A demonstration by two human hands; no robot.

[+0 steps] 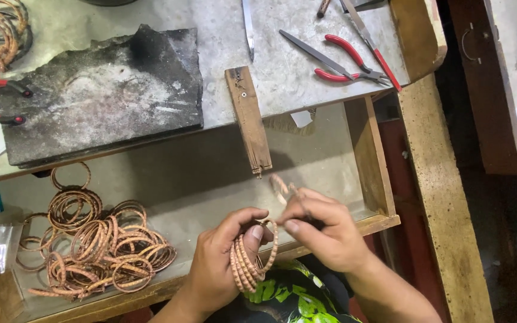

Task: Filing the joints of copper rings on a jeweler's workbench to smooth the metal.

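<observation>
The left hand (219,263) grips a stack of bangles (249,263), fingers closed around it. The right hand (324,230) pinches one bangle (279,185), upright, just above the stack.

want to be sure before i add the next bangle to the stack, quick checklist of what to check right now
1. Left hand grips the bangle stack: ok.
2. Right hand pinches a single bangle: ok, though it is blurred.
3. Single bangle lined up with the stack: cannot tell.
4. Loose bangle pile lies inside the drawer: ok.
5. Red-handled pliers lie apart from both hands: ok.
</observation>
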